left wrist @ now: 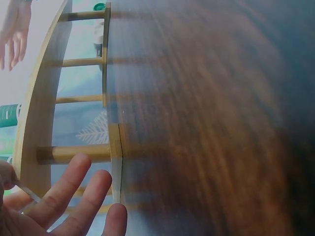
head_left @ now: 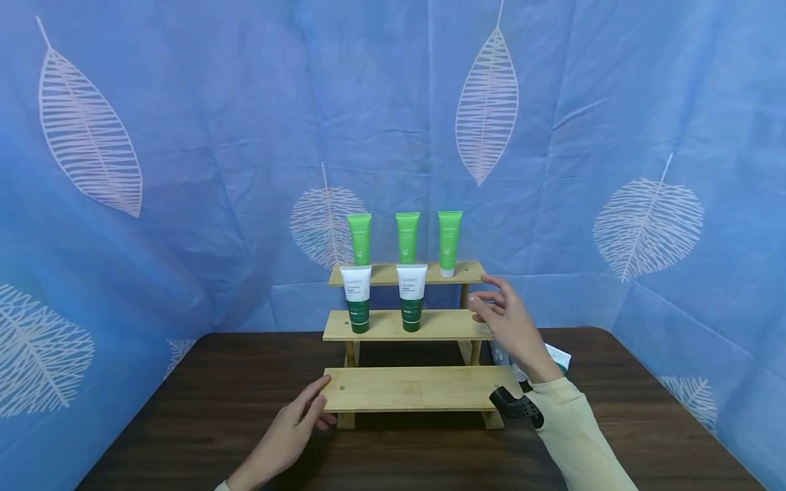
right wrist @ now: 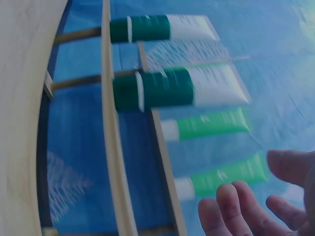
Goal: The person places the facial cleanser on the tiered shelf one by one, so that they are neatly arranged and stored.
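A three-tier wooden stand (head_left: 424,390) stands on the dark table. On its top tier are three light green tubes, the rightmost light green tube (head_left: 450,240) nearest my right hand. Two white-and-dark-green tubes stand upright on the middle tier: a left tube (head_left: 357,293) and a right tube (head_left: 411,293). My left hand (head_left: 288,429) touches the left end of the bottom tier, its fingers extended beside the wood in the left wrist view. My right hand (head_left: 510,324), holding nothing, hovers by the right ends of the upper tiers with loosely bent fingers.
Behind the right forearm, more tubes lie on the table, partly hidden; a white tube end (head_left: 557,356) shows. A blue cloth (head_left: 381,102) with white leaf prints hangs behind and beside the table (head_left: 258,368). A black strap (head_left: 518,406) sits on the right wrist.
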The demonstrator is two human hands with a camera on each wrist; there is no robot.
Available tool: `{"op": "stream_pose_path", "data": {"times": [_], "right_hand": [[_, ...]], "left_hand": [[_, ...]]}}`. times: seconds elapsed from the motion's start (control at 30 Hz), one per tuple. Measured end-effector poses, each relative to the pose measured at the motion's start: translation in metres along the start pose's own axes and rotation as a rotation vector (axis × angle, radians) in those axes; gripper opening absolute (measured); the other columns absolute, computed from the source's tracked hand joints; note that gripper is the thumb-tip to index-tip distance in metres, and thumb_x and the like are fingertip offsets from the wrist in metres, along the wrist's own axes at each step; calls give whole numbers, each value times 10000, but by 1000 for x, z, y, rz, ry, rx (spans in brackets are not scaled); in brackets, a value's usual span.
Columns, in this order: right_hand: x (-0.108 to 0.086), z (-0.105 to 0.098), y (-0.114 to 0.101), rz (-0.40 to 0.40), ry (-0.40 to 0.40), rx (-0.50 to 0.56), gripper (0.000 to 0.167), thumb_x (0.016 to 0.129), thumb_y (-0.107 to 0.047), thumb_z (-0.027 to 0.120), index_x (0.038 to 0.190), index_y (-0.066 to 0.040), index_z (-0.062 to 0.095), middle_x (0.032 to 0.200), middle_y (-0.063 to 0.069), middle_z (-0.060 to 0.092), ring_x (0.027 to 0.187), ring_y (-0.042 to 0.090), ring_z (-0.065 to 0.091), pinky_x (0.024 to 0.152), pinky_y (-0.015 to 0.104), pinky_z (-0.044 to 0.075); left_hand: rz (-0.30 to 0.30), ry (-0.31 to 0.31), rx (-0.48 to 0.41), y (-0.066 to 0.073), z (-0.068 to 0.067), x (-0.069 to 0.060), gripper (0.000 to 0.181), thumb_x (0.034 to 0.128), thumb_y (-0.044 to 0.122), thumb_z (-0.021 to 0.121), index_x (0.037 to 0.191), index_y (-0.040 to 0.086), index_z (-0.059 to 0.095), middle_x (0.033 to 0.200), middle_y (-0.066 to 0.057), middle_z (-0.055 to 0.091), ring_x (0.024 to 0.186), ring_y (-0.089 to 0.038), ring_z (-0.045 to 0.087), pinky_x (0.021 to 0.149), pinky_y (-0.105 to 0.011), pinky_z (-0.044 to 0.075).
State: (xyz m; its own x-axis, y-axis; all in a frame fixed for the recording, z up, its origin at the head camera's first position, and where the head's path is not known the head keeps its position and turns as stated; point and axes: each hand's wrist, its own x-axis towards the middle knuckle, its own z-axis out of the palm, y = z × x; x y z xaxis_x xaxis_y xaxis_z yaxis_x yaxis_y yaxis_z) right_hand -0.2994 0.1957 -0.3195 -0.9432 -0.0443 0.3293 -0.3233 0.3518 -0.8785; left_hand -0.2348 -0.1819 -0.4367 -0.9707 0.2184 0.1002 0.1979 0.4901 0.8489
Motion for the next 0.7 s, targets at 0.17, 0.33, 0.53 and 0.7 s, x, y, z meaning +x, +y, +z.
{"op": "stream_pose_path", "data": {"times": [0.17,0.33,0.53,0.7], "right_hand": [[-11,-27,6,-10,41,-115,687,1052,-390,581,1610,-135,274,1407,218,580,1193,413,634,968,524,524],[-19,-50,19,-22,67,-240,657,1070,-384,544,1597,-84,292,1380,243,598,1144,388,664,919,501,547],[-22,-74,40,26,98,-276,682,1078,-431,496,1599,-51,272,1365,286,591,1169,449,638,954,589,503],[-23,-91,57,73,91,-277,694,1078,-438,490,1600,-39,269,1373,299,566,1095,336,687,903,500,548]], "left_hand": [[0,0,3,1,1,1,635,1089,476,437,1575,70,379,982,-66,719,855,-196,677,740,-362,525],[1,2,6,1,1,1,636,1092,478,427,1574,67,378,973,-63,723,853,-197,676,722,-339,513],[-3,-6,-5,-1,1,2,647,1087,488,432,1578,71,373,977,-65,726,852,-192,677,727,-341,518],[-11,0,2,-3,1,1,643,1084,487,440,1579,82,376,969,-59,727,846,-186,676,726,-347,517]]}}
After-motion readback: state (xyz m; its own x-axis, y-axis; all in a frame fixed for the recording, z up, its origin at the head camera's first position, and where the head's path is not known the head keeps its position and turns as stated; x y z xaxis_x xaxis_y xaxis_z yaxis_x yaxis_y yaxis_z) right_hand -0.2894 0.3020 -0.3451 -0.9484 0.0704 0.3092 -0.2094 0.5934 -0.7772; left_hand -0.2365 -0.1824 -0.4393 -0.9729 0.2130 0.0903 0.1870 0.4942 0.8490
